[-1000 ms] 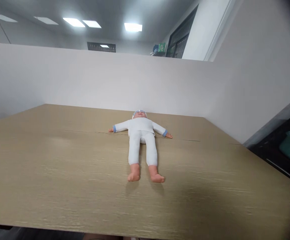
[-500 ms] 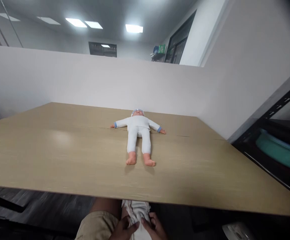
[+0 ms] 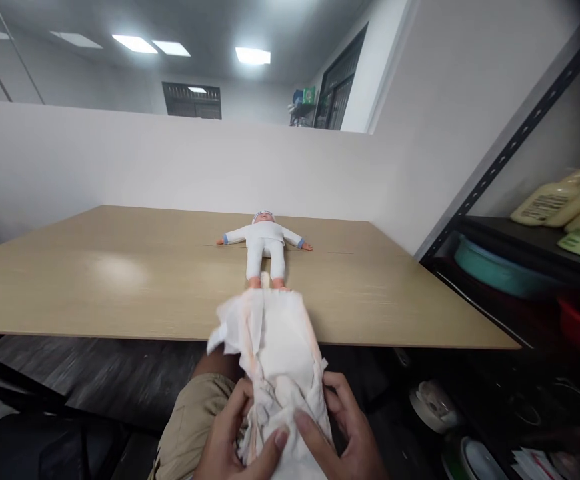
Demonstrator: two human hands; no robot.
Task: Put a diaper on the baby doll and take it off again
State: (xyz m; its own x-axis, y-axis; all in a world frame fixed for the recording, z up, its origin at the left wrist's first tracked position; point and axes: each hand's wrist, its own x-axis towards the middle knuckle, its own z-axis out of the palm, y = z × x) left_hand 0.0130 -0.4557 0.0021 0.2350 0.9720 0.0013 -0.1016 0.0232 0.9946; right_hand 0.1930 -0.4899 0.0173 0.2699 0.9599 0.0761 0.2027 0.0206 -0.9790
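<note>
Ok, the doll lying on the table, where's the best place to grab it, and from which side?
Probably the legs, from the near edge. The doll lies flat on its back on the table, feet toward the person, arms spread wide. The legs lie close together, so one hand could likely close around both.

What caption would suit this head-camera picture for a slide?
Both hands, left and right, hold a white diaper below the table where a doll lies.

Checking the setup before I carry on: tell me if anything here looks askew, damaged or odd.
Nothing looks damaged or spilled. The doll lies flat on its back on the table, and both the left hand and right hand grip a crumpled white diaper.
</note>
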